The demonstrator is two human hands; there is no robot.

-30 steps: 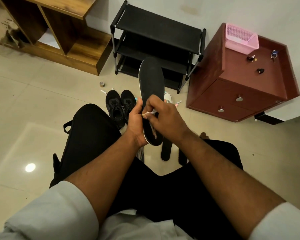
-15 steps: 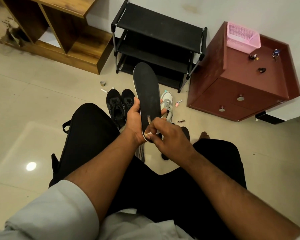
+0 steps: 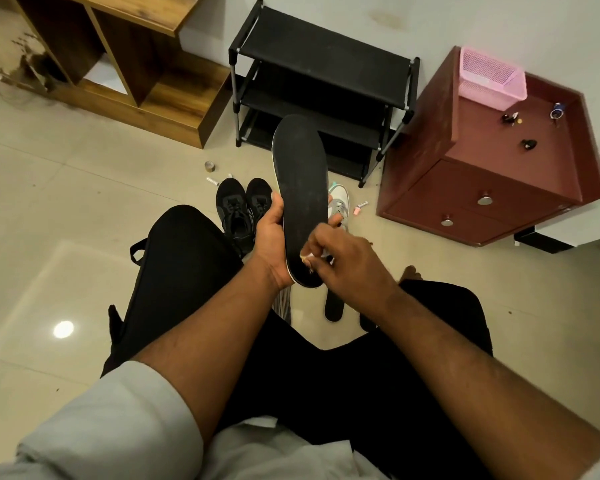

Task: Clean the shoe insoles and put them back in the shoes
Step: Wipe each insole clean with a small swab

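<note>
My left hand (image 3: 272, 233) grips a long black insole (image 3: 302, 181) by its left edge, holding it upright over my knees. My right hand (image 3: 343, 258) pinches a small white brush-like tool (image 3: 309, 255) against the insole's lower end. A pair of black shoes (image 3: 243, 209) stands on the floor just behind my left hand. A grey-white shoe (image 3: 340, 202) shows to the right of the insole. Another black insole (image 3: 334, 308) lies on the floor between my legs, partly hidden by my right hand.
A black shoe rack (image 3: 321, 88) stands against the wall ahead. A dark red drawer cabinet (image 3: 492, 181) with a pink basket (image 3: 490, 77) is at the right, a wooden shelf unit (image 3: 125, 64) at the left. Small bottles (image 3: 359, 206) and a tape roll (image 3: 209, 165) lie on the tiled floor.
My right hand has slid down the insole from its middle to its lower end with the small tool. The insole has tilted slightly and my left hand keeps its grip.
</note>
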